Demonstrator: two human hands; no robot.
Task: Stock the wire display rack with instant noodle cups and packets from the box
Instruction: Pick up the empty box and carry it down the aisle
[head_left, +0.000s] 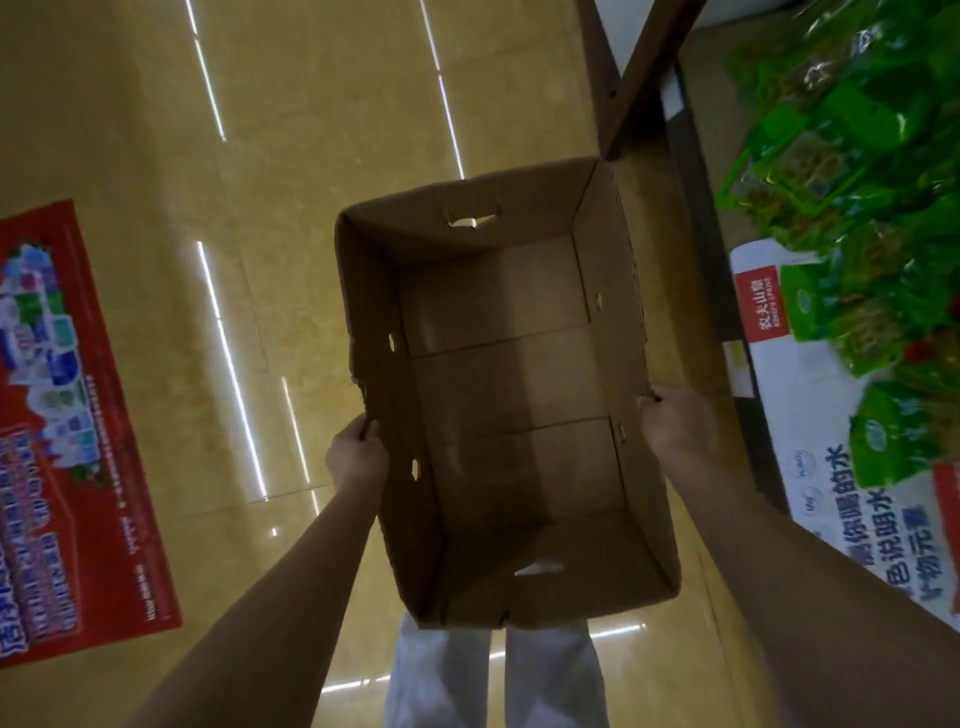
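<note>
An open brown cardboard box (498, 395) is held above the floor in front of me, its inside empty, with hand-hole cutouts in both end walls. My left hand (357, 453) grips the box's left wall near the rim. On the opposite side, my right hand (675, 423) grips the right wall. No noodle cups, packets or wire rack are in view.
A glossy tan tiled floor (291, 208) lies below, with a red promotional floor sticker (67, 431) at the left. At the right, green snack bags (857, 218) lie on a low display with a white printed base (810, 467). Dark brown shelf posts (618, 88) stand at top right.
</note>
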